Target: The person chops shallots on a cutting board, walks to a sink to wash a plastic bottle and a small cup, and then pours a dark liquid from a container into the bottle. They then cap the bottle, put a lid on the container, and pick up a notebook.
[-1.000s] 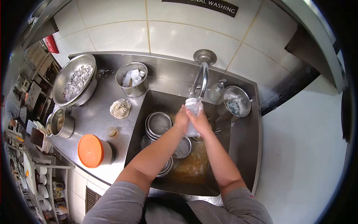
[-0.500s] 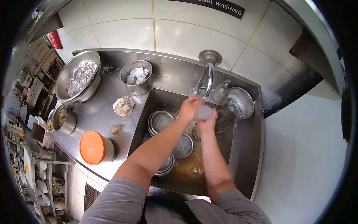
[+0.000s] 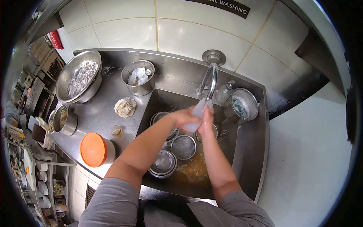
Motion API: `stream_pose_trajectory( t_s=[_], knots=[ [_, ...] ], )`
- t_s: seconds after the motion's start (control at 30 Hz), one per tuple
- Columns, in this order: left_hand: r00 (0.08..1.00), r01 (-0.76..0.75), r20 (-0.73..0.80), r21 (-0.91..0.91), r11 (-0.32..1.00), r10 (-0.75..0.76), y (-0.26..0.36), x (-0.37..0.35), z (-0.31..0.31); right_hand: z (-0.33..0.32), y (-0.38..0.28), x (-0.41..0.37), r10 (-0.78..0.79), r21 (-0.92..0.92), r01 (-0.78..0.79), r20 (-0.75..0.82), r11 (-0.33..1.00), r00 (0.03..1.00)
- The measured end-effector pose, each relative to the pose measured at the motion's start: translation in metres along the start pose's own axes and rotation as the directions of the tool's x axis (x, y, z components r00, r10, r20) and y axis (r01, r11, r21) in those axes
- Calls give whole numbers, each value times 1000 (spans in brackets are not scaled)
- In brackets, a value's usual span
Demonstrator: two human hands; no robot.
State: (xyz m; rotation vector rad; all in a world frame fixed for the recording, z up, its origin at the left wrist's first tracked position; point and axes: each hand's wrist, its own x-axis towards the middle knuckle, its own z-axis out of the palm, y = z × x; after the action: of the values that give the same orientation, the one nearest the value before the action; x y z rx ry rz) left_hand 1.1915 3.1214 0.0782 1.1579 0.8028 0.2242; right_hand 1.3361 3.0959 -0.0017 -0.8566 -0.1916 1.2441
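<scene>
Both hands are on a translucent whitish plastic container (image 3: pixel 198 109), tilted right under the tap (image 3: pixel 212 81). My left hand (image 3: pixel 183 117) grips its left side. My right hand (image 3: pixel 207 120) is closed around its right side, near the spout; some fingers are hidden behind the container. Below, in the sink (image 3: pixel 223 162), a round metal bowl (image 3: pixel 183 147) lies beside a stack of metal bowls (image 3: pixel 163 163). More round metal ware (image 3: pixel 160 118) is partly covered by my left arm. Brownish water with bits of food covers part of the sink floor.
A soap bottle (image 3: pixel 225 92) and a metal bowl with a scrubber (image 3: pixel 242 105) stand right of the tap. On the left counter are an orange-lidded tub (image 3: pixel 94 150), a crumpled cloth (image 3: pixel 125 107), a metal pot (image 3: pixel 137 87) and a large colander (image 3: pixel 62 77).
The container has tipped more upright and its top has come up to the spout. My left hand has moved down and left along it; the bowls below show more.
</scene>
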Motion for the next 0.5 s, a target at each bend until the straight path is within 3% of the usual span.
stream_pose_trajectory(
  t_s=[0.03,0.07,0.13,0.17,0.2,0.23,0.27,0.33,0.37,0.4,0.43,0.47,0.5],
  knots=[
    [994,-109,2,162,981,110,-15,-3,-4,4,-2,-10,-74,-197,78,29,977,997],
    [994,-107,0,162,981,109,-36,-1,-7,4,-2,-17,-141,-383,156,68,910,988],
    [872,-361,-73,570,738,483,-68,-1,-9,1,-11,-22,-84,-475,124,105,871,991],
    [932,-90,-184,717,691,312,-74,-6,-8,3,-18,-25,-194,-566,307,251,765,948],
    [931,-87,-190,714,694,313,-86,-7,-6,11,-26,-33,-276,-614,482,405,625,872],
    [915,-41,-279,653,757,290,-100,-5,-3,28,-38,-51,-415,-684,545,369,485,832],
    [896,2,-362,582,813,257,-114,-2,-1,14,-25,-38,-411,-685,544,370,485,833],
    [882,-10,-406,494,869,240,-131,2,3,-26,8,-3,-395,-792,545,424,276,815],
    [888,12,-436,338,941,145,-145,8,2,-27,4,-11,-238,-889,420,375,184,896],
    [891,34,-452,175,984,49,-150,11,-3,-15,-5,-18,-244,-885,427,380,187,893],
    [888,28,-457,176,984,56,-147,13,-9,3,-20,-29,-295,-849,447,367,281,882],
    [906,48,-424,55,997,-20,-148,13,-11,17,-31,-42,-332,-808,456,343,373,879],
    [921,76,-378,-67,995,-96,-152,11,-11,31,-37,-52,-452,-738,534,344,412,823]
  ],
)
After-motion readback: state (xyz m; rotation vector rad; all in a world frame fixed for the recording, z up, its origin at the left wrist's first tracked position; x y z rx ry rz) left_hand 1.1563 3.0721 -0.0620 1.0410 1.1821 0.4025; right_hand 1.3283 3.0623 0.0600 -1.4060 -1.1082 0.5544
